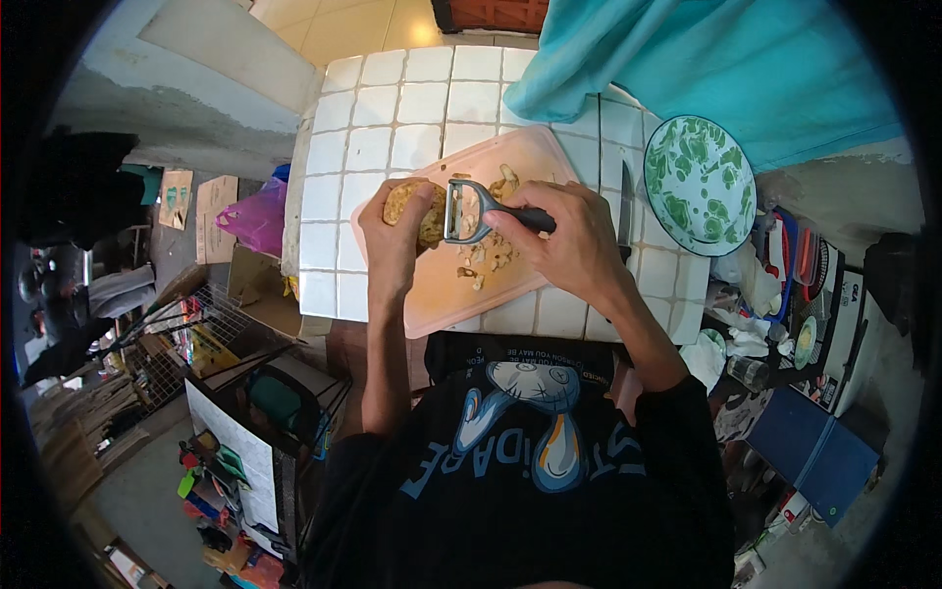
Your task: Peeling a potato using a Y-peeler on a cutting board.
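My left hand (397,235) grips a round, mottled yellow-brown vegetable (401,200), which looks like a potato. In my right hand (578,239) is a Y-shaped peeler (486,210) with a dark grey handle. Its metal blade is right beside the vegetable's right side; whether it touches cannot be made out. Below both hands lies a pinkish-orange cutting board (434,298), set at a slant. Pale and brown peelings (489,256) are scattered over it, some partly covered by my right hand.
The board rests on a white-tiled counter (368,147). To the right are a knife (625,195) and a green-and-white enamel plate (699,184) near the edge. A turquoise curtain (662,59) hangs over the far right corner. A purple plastic bag (257,217) sits left of the counter.
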The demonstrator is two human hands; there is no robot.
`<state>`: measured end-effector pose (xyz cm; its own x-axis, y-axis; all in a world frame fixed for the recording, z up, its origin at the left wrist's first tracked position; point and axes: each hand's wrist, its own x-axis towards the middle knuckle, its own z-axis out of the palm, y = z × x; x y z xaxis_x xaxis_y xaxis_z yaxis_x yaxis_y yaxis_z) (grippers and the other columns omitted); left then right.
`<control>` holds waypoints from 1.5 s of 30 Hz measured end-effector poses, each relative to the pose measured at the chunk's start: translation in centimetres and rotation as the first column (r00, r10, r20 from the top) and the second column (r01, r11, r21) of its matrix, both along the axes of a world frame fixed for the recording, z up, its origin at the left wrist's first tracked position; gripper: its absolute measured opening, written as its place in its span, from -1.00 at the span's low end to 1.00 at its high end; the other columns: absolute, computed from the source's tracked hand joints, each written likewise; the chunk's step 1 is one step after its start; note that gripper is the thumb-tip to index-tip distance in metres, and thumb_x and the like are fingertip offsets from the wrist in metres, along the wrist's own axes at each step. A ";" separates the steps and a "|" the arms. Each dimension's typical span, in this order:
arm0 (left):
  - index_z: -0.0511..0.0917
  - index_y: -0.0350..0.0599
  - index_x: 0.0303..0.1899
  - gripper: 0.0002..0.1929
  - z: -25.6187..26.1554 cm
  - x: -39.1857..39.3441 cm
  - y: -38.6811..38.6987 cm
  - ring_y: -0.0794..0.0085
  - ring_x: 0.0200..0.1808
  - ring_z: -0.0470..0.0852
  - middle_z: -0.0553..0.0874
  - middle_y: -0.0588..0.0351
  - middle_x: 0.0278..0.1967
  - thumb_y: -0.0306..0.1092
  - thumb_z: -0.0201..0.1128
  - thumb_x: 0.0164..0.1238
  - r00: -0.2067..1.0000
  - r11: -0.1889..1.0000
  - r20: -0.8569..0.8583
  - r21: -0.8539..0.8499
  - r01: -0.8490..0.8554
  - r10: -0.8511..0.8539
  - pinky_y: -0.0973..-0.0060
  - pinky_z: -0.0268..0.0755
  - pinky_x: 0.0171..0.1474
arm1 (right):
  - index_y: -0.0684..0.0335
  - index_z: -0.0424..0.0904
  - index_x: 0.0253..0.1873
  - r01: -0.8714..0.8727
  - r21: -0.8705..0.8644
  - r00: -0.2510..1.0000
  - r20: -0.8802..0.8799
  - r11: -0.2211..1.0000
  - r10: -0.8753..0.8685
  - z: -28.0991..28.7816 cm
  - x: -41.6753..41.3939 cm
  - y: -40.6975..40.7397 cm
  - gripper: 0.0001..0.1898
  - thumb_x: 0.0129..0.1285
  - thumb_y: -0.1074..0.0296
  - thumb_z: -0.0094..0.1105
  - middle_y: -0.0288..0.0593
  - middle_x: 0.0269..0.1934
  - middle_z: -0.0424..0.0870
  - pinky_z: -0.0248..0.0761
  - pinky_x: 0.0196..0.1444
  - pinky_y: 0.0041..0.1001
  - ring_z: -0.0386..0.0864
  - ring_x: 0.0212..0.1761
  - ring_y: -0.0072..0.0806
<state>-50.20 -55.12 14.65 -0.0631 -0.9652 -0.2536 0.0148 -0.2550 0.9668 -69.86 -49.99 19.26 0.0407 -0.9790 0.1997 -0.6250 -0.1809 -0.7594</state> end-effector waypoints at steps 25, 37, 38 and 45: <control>0.53 -0.27 -0.09 -0.50 -4.4 4.0 -2.2 0.51 -0.68 0.51 0.69 -0.04 -0.43 0.10 0.03 0.45 0.874 0.943 -0.486 0.293 0.155 0.008 0.69 0.31 -0.71 | 0.23 0.71 -0.32 -0.110 0.068 0.970 -0.210 0.992 0.122 -4.5 -2.3 0.5 -0.74 0.17 0.14 0.42 -0.16 -0.62 0.62 0.40 -0.45 -0.39 0.57 -0.61 -0.31; 0.52 -0.22 -0.13 -0.56 -3.3 2.1 -1.4 0.52 -0.63 0.51 0.65 0.07 -0.46 0.06 0.06 0.46 0.938 0.953 -0.346 0.280 0.113 -0.009 0.66 0.30 -0.61 | 0.40 0.66 -0.10 0.211 0.204 0.946 0.201 0.956 -0.252 -6.2 -5.5 3.5 -0.74 0.25 0.32 0.37 -0.09 -0.36 0.71 0.42 -0.28 -0.51 0.59 -0.39 -0.50; 0.52 -0.21 -0.15 -0.57 -3.3 2.2 -1.3 0.52 -0.63 0.50 0.63 0.09 -0.47 0.06 0.05 0.47 0.942 0.962 -0.337 0.253 0.098 -0.007 0.65 0.28 -0.61 | 0.40 0.66 -0.10 0.216 0.206 0.946 0.198 0.954 -0.257 -6.4 -5.9 3.7 -0.74 0.25 0.32 0.37 -0.09 -0.36 0.71 0.42 -0.28 -0.51 0.59 -0.39 -0.50; 0.51 -0.15 0.03 -0.53 -5.6 2.7 -0.4 0.45 -0.34 0.62 0.70 0.03 -0.23 0.11 -0.02 0.54 0.939 0.974 -0.342 0.198 0.110 -0.036 0.54 0.47 -0.33 | 0.39 0.62 0.04 0.502 0.123 0.865 -0.051 0.856 -0.500 -11.8 -8.0 4.5 -0.71 0.26 0.40 0.28 0.00 -0.25 0.68 0.47 -0.18 -0.35 0.64 -0.31 -0.22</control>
